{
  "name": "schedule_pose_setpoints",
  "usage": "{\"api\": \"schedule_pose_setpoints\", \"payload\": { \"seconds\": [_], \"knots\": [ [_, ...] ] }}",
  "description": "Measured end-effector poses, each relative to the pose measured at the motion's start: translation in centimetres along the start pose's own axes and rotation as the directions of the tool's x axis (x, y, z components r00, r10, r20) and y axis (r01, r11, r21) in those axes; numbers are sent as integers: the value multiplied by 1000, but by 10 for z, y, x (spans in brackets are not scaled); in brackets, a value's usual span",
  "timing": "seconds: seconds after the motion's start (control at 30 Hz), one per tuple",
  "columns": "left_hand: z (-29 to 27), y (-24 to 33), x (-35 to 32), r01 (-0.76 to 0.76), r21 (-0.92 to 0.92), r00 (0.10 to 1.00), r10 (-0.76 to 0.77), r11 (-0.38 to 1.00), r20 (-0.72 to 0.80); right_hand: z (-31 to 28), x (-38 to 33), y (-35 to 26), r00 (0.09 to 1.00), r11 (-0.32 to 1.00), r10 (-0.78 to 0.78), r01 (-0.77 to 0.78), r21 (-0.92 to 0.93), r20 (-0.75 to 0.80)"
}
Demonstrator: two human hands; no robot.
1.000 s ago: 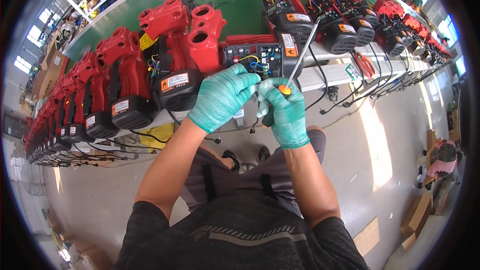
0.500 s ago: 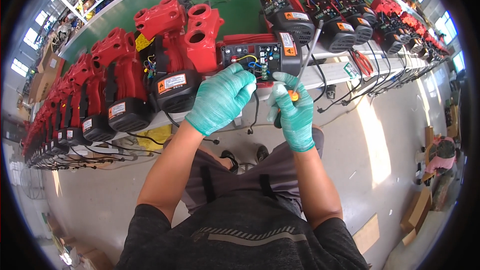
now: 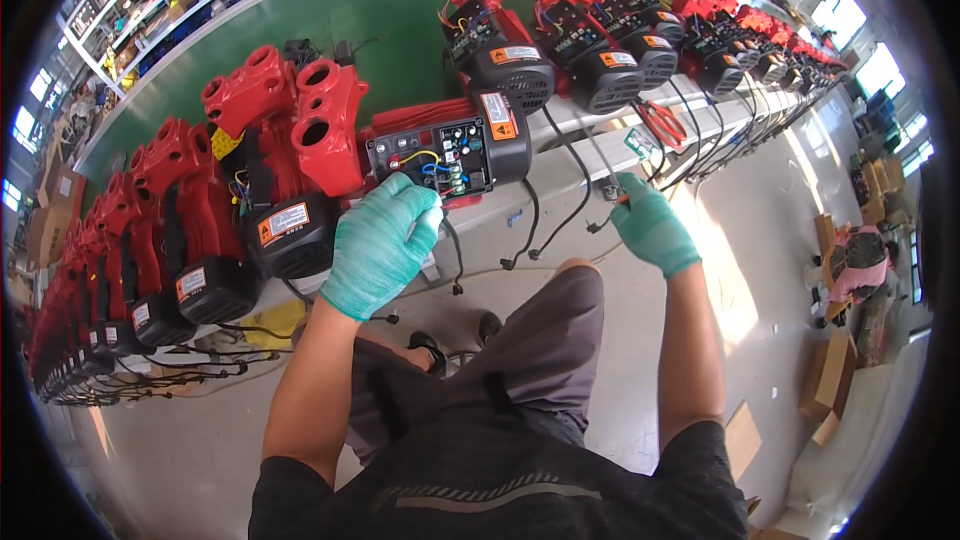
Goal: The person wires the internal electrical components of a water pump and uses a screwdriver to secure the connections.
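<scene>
Our left hand [image 3: 385, 245], green-gloved, sits at the lower edge of the open black rectangular circuit box [image 3: 430, 160] on a red metal motor [image 3: 415, 119], eleven o'clock, green tabletop [image 3: 400, 50]; whether its grip is clamped, we cannot tell. Our right hand [image 3: 650, 225], three o'clock: grip clamped around a long-shafted steel screwdriver [image 3: 600, 155].

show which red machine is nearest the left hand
The sideways red machine, its open circuit box beyond the left hand; its black end cover points right, while neighbours' covers face the near edge of the bench.
</scene>
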State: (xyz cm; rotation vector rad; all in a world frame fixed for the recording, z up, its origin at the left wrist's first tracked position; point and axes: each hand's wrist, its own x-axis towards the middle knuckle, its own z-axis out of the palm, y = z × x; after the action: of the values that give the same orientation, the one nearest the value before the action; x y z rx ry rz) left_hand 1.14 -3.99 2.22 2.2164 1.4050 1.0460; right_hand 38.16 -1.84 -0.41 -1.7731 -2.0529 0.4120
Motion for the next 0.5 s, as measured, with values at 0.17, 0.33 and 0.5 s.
{"api": "schedule_pose_setpoints", "payload": {
  "seconds": [0.17, 0.33, 0.5],
  "knots": [
    [2, -8, -1, -20, 93, 1000, 19, 995, 15, 9, 80, 1, 999, 989, -52, 50, -142, -14],
    [2, -5, -1, -18, 40, 1000, 19, 999, -22, 30, 112, -18, 967, 981, -152, 122, -149, -203],
    [4, -7, 0, -32, 35, 999, 34, 999, -34, 25, 49, -83, 778, 850, -488, 527, -11, -395]
  ]
}}
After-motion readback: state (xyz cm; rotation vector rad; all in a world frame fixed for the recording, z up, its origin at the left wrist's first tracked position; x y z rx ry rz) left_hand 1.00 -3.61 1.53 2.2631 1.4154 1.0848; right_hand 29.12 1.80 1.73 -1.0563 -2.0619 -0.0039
